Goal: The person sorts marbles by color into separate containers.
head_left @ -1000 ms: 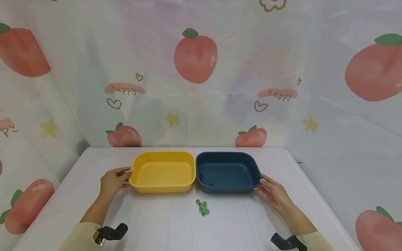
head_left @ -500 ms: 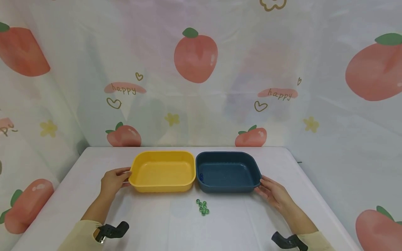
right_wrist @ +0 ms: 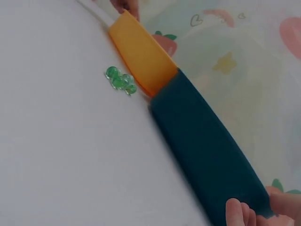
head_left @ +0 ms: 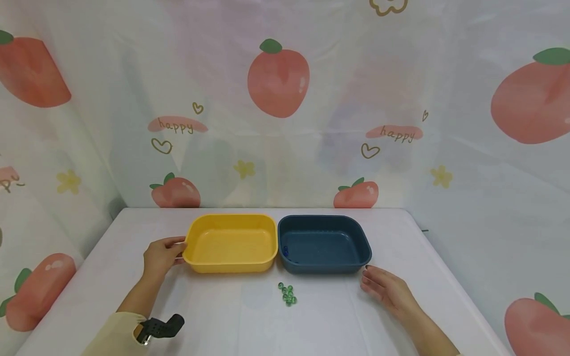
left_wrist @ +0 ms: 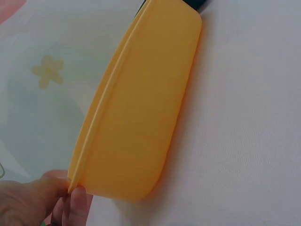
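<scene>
A yellow plastic tub (head_left: 230,268) and a dark blue tub (head_left: 325,268) stand side by side on the white table. My left hand (head_left: 159,257) pinches the yellow tub's left rim, thumb above and fingers below, as the left wrist view shows on the tub's corner (left_wrist: 136,113). By the blue tub's front right corner is my right hand (head_left: 392,291), its fingers loosely extended, fingertips just below the rim. A few dark blue marbles (head_left: 286,250) lie inside the blue tub at its left. In front of both tubs sits a small cluster of several green glass marbles (head_left: 288,295).
The white tabletop (head_left: 249,321) stretches in front of the tubs. Behind it hangs a backdrop (head_left: 285,148) printed with peaches, hearts and flowers. A black strap (head_left: 160,327) circles my left wrist over a pale yellow sleeve (head_left: 118,336).
My right hand has let go of the blue tub's right rim and moved down toward me. The left hand stays on the yellow tub, and both tubs hold their places.
</scene>
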`<move>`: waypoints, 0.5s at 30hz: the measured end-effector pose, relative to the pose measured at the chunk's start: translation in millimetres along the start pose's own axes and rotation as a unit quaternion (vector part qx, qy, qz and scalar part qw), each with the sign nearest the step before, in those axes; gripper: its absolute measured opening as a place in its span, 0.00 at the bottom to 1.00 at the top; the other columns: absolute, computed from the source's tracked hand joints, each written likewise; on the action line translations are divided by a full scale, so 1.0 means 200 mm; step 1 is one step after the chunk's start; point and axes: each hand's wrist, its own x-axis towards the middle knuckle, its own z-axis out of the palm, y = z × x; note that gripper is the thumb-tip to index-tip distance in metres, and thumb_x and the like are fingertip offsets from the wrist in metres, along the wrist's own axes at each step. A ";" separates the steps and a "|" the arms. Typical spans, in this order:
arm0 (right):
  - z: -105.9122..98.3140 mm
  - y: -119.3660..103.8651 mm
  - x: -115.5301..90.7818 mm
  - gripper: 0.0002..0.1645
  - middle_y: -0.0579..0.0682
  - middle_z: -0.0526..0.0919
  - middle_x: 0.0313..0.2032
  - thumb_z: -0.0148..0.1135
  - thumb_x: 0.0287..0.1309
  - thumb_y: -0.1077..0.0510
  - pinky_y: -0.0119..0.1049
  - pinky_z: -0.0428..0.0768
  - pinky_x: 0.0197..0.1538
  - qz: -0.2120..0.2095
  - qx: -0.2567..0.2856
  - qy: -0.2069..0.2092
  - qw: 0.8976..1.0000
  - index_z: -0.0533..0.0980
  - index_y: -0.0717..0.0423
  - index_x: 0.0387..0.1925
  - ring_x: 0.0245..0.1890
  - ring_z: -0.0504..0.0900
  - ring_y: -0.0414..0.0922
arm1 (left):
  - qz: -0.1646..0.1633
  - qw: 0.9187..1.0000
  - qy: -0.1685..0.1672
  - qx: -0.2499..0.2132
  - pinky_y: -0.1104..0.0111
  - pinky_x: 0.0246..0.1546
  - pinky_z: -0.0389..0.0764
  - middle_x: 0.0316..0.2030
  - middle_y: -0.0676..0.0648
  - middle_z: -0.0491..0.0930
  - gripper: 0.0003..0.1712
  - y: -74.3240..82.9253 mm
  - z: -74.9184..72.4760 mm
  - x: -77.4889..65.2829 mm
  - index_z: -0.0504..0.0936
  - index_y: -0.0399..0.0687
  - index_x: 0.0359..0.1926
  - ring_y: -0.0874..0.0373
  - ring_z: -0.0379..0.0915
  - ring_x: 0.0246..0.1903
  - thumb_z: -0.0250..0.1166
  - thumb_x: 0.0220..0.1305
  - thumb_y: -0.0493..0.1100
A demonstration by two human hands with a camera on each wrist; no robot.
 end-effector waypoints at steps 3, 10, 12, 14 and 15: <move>0.05 0.03 -0.02 0.15 0.46 0.84 0.41 0.54 0.70 0.62 0.35 0.85 0.50 -0.009 -0.039 0.003 0.999 0.76 0.64 0.54 0.41 0.84 0.39 | -0.003 1.000 0.003 0.004 0.74 0.28 0.85 0.48 0.30 0.81 0.22 0.00 0.00 0.00 0.76 0.30 0.59 0.63 0.79 0.26 0.61 0.69 0.39; 0.21 0.11 -0.04 0.30 0.48 0.86 0.42 0.63 0.64 0.61 0.36 0.86 0.46 -0.028 -0.139 -0.016 0.990 0.68 0.76 0.62 0.39 0.84 0.39 | -0.002 1.000 -0.001 -0.002 0.74 0.28 0.85 0.48 0.30 0.81 0.22 0.01 0.00 0.00 0.76 0.30 0.60 0.64 0.79 0.26 0.61 0.69 0.38; 0.25 0.12 -0.04 0.31 0.51 0.87 0.43 0.64 0.63 0.60 0.36 0.86 0.46 -0.037 -0.161 -0.023 0.986 0.69 0.76 0.61 0.39 0.85 0.39 | -0.002 1.000 -0.003 -0.006 0.74 0.28 0.85 0.48 0.30 0.81 0.22 0.01 0.00 0.00 0.76 0.30 0.60 0.64 0.79 0.26 0.62 0.68 0.38; 0.28 0.14 -0.03 0.31 0.54 0.87 0.44 0.65 0.63 0.60 0.36 0.86 0.46 -0.052 -0.179 -0.035 0.982 0.69 0.77 0.60 0.39 0.85 0.39 | -0.001 1.000 -0.005 -0.007 0.74 0.28 0.85 0.47 0.30 0.81 0.22 0.00 0.00 0.00 0.76 0.30 0.60 0.64 0.79 0.26 0.62 0.68 0.38; 0.30 0.14 -0.03 0.30 0.56 0.86 0.45 0.65 0.62 0.61 0.36 0.86 0.45 -0.059 -0.187 -0.041 0.980 0.69 0.77 0.60 0.38 0.85 0.38 | -0.001 1.000 -0.006 -0.008 0.74 0.28 0.85 0.47 0.30 0.81 0.22 0.00 0.00 0.00 0.76 0.30 0.60 0.64 0.79 0.26 0.61 0.68 0.38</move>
